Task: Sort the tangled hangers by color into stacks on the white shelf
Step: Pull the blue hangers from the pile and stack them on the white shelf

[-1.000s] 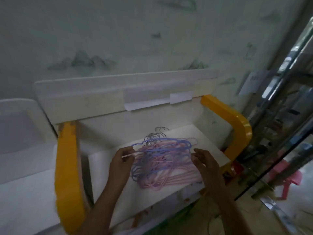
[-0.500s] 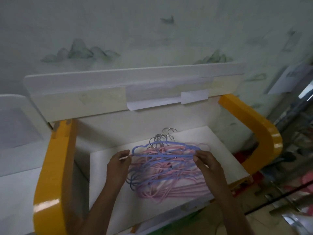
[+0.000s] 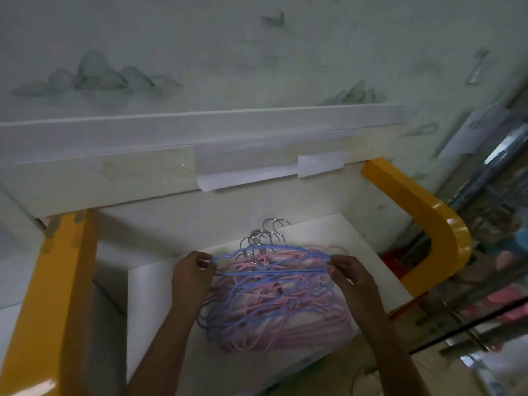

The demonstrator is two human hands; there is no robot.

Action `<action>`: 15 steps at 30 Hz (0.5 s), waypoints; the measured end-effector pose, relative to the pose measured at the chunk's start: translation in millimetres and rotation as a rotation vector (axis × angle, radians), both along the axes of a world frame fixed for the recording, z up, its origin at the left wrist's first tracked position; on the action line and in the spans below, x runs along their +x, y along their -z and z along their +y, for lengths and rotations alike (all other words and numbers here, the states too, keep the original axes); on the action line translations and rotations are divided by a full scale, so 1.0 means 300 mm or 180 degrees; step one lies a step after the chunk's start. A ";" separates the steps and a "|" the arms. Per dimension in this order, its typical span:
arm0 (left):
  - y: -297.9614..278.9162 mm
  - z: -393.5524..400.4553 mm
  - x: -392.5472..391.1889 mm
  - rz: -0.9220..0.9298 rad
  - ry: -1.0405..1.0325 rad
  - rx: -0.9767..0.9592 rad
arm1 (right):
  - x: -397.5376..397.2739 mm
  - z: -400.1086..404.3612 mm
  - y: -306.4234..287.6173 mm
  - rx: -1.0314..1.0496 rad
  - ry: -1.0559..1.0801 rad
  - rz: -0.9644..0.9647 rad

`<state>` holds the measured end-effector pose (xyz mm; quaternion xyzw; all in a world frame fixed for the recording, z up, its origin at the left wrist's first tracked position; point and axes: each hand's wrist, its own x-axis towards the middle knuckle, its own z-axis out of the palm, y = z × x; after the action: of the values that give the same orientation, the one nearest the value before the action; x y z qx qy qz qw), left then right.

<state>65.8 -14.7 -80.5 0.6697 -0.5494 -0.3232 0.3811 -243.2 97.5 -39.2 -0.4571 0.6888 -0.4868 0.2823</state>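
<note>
white shelf, one hanger tangle, left hand, right hand pinching blue hanger

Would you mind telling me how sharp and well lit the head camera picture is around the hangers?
Head view: dim, soft light; the hanger pile is slightly blurred but blue and pink stay distinguishable; glare spots show on the yellow frame; wide-angle bending curves the shelf edges.

One head-worn camera, up close, angled forward and down over the white shelf toward the wall.
</note>
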 end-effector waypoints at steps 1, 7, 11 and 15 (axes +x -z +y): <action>-0.001 -0.004 0.005 -0.0097 0.0005 0.0051 | 0.000 -0.002 -0.001 -0.0003 -0.0011 0.0014; -0.038 0.028 0.009 -0.0410 -0.0055 -0.0203 | -0.017 -0.015 -0.008 0.0004 -0.0120 0.0095; -0.066 0.039 0.012 0.0518 -0.0056 0.0045 | -0.029 -0.020 -0.028 -0.0017 -0.0175 0.0043; -0.122 0.071 -0.012 0.1569 -0.0013 0.0187 | -0.060 -0.019 -0.034 -0.0050 -0.0103 0.0000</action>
<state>62.1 6.6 -43.8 0.5826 -0.4289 -0.4919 0.4845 -261.3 92.0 -29.2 -0.4705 0.6774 -0.4875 0.2865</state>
